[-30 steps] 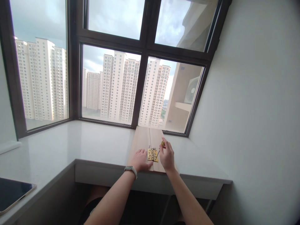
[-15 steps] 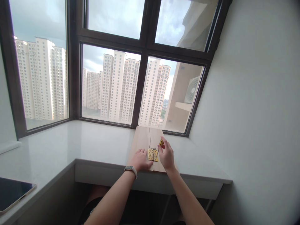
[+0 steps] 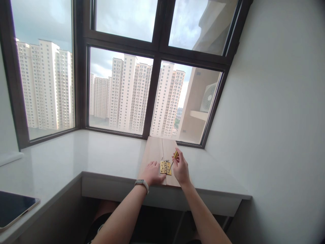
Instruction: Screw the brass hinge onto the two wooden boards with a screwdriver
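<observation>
A gold-coloured hinge [image 3: 166, 167] lies spread across the seam between two pale wooden boards [image 3: 155, 149]. My left hand [image 3: 152, 173] rests flat on the left board, fingers extended, its thumb beside the hinge's lower edge. In my right hand [image 3: 181, 168] is a screwdriver [image 3: 176, 155] with a yellow and black handle. Its thin shaft slants down to the left, and the tip meets the right leaf of the hinge. Small dark screws or holes dot both leaves, too small to tell apart. A few tiny metal pieces [image 3: 167, 160] lie just above the hinge.
The boards lie on a white window ledge [image 3: 114, 152], reaching from its front edge to the dark window frame [image 3: 116, 133]. A tablet-like device [image 3: 16, 208] lies on the ledge at the lower left. A white wall [image 3: 274, 118] rises on the right.
The screwdriver's handle has tilted slightly to the right in my right hand, its tip still at the right leaf. My left hand stays in place.
</observation>
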`<move>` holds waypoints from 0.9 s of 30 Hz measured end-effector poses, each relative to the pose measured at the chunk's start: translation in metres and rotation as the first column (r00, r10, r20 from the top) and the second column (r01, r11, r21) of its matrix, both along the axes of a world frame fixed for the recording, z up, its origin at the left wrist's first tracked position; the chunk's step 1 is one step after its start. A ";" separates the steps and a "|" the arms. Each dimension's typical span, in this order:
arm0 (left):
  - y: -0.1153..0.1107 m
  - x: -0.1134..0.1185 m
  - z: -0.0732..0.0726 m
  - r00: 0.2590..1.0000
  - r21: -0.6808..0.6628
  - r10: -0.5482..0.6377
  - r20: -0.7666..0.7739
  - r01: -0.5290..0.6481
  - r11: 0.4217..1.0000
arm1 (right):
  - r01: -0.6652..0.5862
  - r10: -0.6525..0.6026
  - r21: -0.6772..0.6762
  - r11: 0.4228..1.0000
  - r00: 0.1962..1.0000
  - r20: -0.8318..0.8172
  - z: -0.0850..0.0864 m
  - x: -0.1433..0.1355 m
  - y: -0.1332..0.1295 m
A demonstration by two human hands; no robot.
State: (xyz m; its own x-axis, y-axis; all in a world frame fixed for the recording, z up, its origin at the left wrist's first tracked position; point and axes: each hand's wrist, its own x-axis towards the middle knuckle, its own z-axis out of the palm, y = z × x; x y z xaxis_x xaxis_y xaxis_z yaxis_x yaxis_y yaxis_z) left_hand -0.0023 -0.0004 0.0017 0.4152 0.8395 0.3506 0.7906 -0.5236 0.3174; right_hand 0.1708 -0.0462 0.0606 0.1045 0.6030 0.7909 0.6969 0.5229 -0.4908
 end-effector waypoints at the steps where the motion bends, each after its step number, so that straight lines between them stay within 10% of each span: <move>1: 0.000 0.000 0.000 1.000 0.002 -0.003 0.000 0.003 1.000 | -0.011 0.011 -0.005 1.000 1.000 -0.019 0.000 0.000 0.000; 9: -0.001 -0.001 0.002 1.000 -0.012 -0.012 -0.001 0.012 1.000 | 0.031 -0.024 0.065 0.997 0.994 -0.105 0.013 0.003 -0.004; 13: -0.001 -0.001 0.002 1.000 -0.008 -0.007 0.001 0.007 1.000 | 0.149 -0.142 -0.077 0.986 0.985 0.099 0.019 0.011 -0.001; 21: -0.003 -0.001 0.004 1.000 0.016 -0.004 -0.008 0.004 1.000 | 0.538 -0.121 -0.495 0.683 0.751 0.649 -0.022 -0.001 0.007; 27: -0.006 -0.001 0.007 1.000 -0.005 -0.003 -0.008 0.003 1.000 | 0.539 -0.099 -0.489 0.686 0.735 0.671 -0.032 -0.011 0.011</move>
State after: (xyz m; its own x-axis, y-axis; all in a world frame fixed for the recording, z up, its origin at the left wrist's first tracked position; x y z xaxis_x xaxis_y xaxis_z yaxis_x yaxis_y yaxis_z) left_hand -0.0030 -0.0062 0.0083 0.4208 0.8399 0.3427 0.7914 -0.5245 0.3139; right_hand 0.1599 -0.0357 0.0290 0.0764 0.9734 0.2161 0.9960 -0.0644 -0.0619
